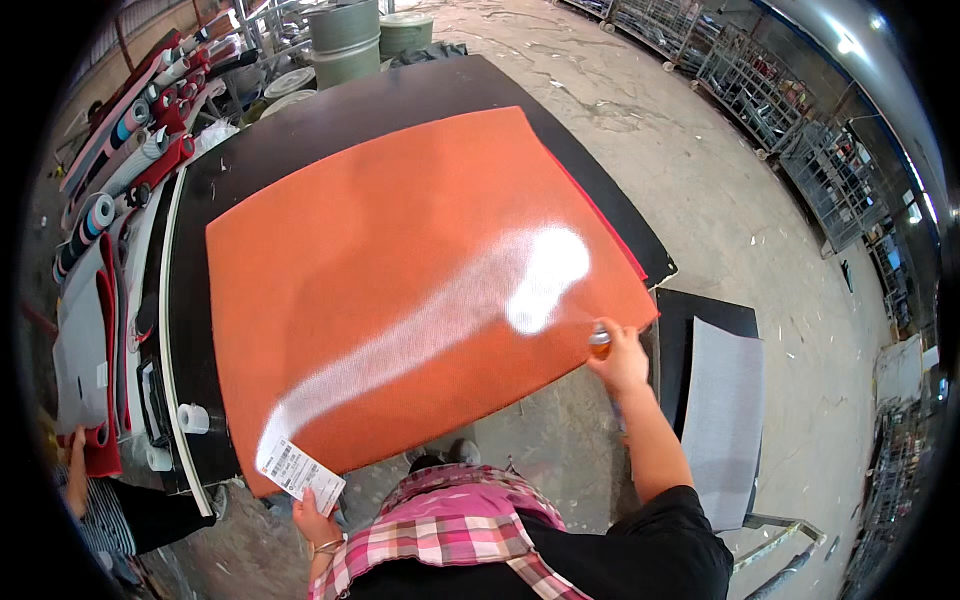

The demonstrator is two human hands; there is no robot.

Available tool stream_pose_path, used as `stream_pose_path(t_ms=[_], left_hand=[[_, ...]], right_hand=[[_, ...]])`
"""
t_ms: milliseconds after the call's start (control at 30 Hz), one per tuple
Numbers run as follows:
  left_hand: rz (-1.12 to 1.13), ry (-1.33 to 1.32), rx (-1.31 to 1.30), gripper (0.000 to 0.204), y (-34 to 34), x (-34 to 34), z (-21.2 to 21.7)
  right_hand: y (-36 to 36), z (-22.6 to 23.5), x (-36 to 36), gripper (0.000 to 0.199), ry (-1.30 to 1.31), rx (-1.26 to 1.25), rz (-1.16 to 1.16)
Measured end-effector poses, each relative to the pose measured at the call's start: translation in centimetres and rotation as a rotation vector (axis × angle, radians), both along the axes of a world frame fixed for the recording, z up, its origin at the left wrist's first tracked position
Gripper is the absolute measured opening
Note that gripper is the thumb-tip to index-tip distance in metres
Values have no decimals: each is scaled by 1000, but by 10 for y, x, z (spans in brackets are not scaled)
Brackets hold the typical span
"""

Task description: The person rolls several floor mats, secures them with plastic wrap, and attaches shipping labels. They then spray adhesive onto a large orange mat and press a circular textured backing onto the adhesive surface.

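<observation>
A large orange mat (pixel 340 250) lies flat before me, its near edge close to my body. In my right hand (pixel 625 360) is a spray can (pixel 600 341), held over the mat's right near edge, with a faint mist leaving it toward the left. A white sprayed streak (pixel 400 340) runs from the near left corner to a thick bright white patch (pixel 550 275) right of the middle. My left hand (pixel 316 520) pinches a white printed label sheet (pixel 300 475) at the mat's near left corner.
A black tabletop (pixel 290 145) carries the mat; a red layer (pixel 590 205) shows beneath its right edge. Rolled mats (pixel 150 160) and a co-worker's arm (pixel 77 475) are at left. Grey mat (pixel 722 420) stands right. Green drums (pixel 345 45) and wire cages (pixel 750 80) line the back.
</observation>
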State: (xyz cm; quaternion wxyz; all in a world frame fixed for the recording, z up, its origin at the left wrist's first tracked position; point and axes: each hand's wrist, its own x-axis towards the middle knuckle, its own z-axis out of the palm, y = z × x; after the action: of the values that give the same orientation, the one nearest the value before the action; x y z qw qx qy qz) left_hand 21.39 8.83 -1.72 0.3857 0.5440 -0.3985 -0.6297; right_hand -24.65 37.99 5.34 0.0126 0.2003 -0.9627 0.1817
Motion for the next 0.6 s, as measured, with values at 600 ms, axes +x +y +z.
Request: stream_pose_path(t_ms=[600], left_hand=[[128,69,-18,20,-29,20,-1]], right_hand=[[-145,39,-100,66,140,48,166]])
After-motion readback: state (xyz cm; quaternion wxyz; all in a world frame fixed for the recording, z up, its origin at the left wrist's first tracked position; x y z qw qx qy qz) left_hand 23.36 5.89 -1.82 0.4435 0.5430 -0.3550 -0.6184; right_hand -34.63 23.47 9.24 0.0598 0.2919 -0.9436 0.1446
